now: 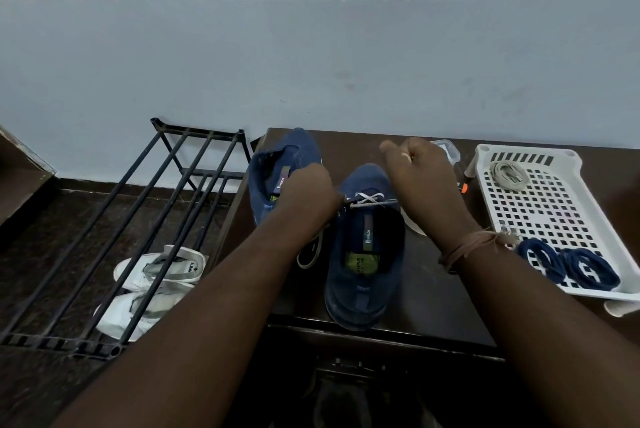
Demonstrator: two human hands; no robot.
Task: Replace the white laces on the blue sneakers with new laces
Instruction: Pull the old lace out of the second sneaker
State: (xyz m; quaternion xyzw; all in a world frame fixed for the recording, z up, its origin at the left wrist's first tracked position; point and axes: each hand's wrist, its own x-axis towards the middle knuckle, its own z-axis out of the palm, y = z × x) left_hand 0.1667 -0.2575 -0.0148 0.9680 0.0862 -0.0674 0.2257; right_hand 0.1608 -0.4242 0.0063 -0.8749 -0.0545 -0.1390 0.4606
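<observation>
Pinching the white lace (369,199) at the near sneaker (365,254), the left hand (311,192) closes its fingers at the eyelets. Right hand (420,171) is fisted above the toe; whether it holds lace, cannot tell. Near sneaker sits at the tabletop's (433,289) front edge, second sneaker (277,168) at the back-left corner. White basket (588,219) on the right edge holds navy laces (568,263) and a pale lace coil (509,174).

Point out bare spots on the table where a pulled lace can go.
Bare table between the near sneaker and the white tray. The tray's perforated middle is also free, between the grey lace and the blue laces. Crowded between the two sneakers, where both hands work.
</observation>
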